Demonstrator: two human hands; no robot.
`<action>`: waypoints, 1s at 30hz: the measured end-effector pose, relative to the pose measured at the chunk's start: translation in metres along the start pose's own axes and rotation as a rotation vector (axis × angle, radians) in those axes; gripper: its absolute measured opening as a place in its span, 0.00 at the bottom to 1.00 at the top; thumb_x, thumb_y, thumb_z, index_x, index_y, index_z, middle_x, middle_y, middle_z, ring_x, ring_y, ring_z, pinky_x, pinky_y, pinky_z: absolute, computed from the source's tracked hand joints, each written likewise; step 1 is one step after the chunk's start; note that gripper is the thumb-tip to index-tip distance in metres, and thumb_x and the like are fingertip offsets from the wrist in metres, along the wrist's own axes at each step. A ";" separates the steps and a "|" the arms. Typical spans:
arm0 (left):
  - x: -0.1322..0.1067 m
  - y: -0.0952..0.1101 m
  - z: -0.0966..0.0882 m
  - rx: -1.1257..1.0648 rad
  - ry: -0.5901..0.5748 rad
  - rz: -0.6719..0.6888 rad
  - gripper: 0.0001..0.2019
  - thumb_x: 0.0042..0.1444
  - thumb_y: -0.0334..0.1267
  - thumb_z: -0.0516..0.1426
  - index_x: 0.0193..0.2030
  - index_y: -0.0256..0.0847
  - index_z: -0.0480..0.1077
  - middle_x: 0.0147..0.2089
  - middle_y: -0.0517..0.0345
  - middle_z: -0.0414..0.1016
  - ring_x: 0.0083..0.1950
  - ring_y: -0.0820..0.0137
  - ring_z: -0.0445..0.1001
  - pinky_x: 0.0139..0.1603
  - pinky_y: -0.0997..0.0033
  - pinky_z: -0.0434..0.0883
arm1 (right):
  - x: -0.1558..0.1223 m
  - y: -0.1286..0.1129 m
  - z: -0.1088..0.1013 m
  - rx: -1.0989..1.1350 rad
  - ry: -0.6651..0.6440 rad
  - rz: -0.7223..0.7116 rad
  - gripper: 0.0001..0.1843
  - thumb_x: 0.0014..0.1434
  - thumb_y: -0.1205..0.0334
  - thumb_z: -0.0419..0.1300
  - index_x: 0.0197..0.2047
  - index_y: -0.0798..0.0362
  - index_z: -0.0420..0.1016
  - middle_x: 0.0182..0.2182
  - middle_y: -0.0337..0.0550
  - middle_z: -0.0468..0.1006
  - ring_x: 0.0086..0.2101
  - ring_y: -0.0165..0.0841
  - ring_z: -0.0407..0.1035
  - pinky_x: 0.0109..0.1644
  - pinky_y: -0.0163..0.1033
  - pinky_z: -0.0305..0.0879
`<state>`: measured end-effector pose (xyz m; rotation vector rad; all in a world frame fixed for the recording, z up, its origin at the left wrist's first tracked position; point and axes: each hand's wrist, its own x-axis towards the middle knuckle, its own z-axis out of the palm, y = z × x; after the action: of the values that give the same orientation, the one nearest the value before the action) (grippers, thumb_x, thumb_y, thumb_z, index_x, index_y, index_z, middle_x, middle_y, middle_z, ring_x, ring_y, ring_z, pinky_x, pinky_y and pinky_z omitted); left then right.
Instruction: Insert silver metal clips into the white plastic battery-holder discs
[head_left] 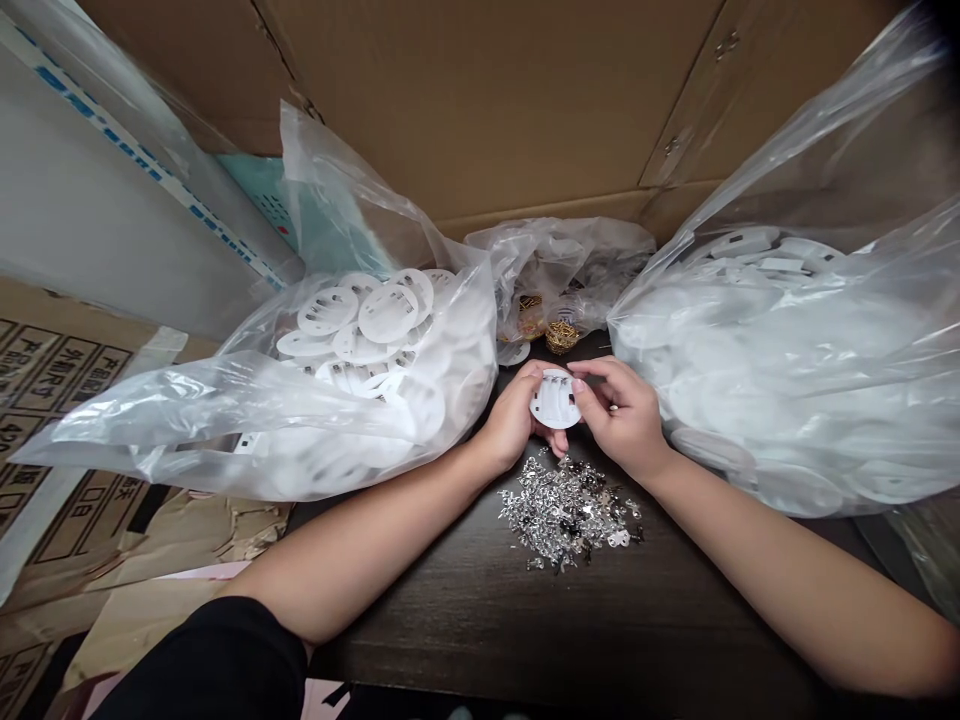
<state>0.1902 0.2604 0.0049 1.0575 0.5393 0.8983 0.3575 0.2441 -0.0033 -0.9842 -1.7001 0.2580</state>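
Note:
My left hand (514, 418) and my right hand (616, 408) both grip a round white plastic disc (556, 398) with slotted openings, holding it just above the dark wooden table (525, 620). Below my hands lies a loose pile of small silver metal clips (566, 512). A clear plastic bag of similar white discs (360, 345) slumps beside my left hand. Another bag of white discs (787, 370) sits beside my right hand. Beyond the held disc, a heap of small brass pieces (561, 336) rests against a crumpled clear bag (559, 270).
Brown cardboard walls (480, 100) rise behind the table and bags. Flattened printed cardboard (60, 420) and a white panel (127, 190) fill the left side. The table's near edge runs below my forearms, with a dark sleeve at lower left.

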 end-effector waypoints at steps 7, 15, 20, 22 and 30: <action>0.002 -0.001 0.000 0.022 0.076 -0.040 0.21 0.69 0.57 0.42 0.48 0.39 0.60 0.26 0.53 0.77 0.16 0.66 0.71 0.16 0.67 0.71 | 0.023 -0.020 0.000 0.593 0.124 0.252 0.19 0.71 0.40 0.53 0.40 0.48 0.63 0.28 0.35 0.62 0.19 0.24 0.49 0.21 0.33 0.45; 0.006 -0.008 -0.001 0.022 0.089 -0.031 0.27 0.70 0.64 0.38 0.48 0.40 0.59 0.26 0.53 0.76 0.17 0.66 0.72 0.17 0.68 0.72 | 0.076 -0.046 0.018 0.854 -0.053 0.436 0.39 0.60 0.23 0.54 0.23 0.50 0.46 0.15 0.31 0.42 0.16 0.25 0.40 0.20 0.36 0.43; 0.005 -0.008 0.001 0.033 0.132 0.013 0.27 0.71 0.64 0.38 0.47 0.40 0.59 0.26 0.54 0.75 0.17 0.67 0.72 0.18 0.67 0.73 | 0.077 -0.036 0.028 0.954 -0.048 0.490 0.44 0.56 0.24 0.58 0.18 0.51 0.39 0.12 0.32 0.40 0.14 0.25 0.38 0.19 0.37 0.40; 0.005 -0.007 0.002 0.041 0.135 0.018 0.28 0.71 0.64 0.37 0.48 0.40 0.59 0.26 0.55 0.75 0.18 0.67 0.72 0.17 0.67 0.72 | 0.076 -0.034 0.028 0.966 -0.037 0.506 0.44 0.55 0.27 0.60 0.17 0.51 0.39 0.12 0.33 0.40 0.14 0.25 0.38 0.18 0.37 0.39; 0.006 -0.009 0.002 0.078 0.125 0.070 0.30 0.68 0.69 0.40 0.44 0.40 0.61 0.22 0.59 0.70 0.16 0.72 0.67 0.14 0.73 0.66 | 0.075 -0.034 0.028 0.971 0.018 0.504 0.36 0.55 0.42 0.60 0.17 0.51 0.37 0.11 0.32 0.39 0.14 0.25 0.37 0.19 0.37 0.39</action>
<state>0.1985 0.2626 -0.0023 1.1008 0.6485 1.0164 0.3127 0.2844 0.0595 -0.6266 -1.0454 1.2594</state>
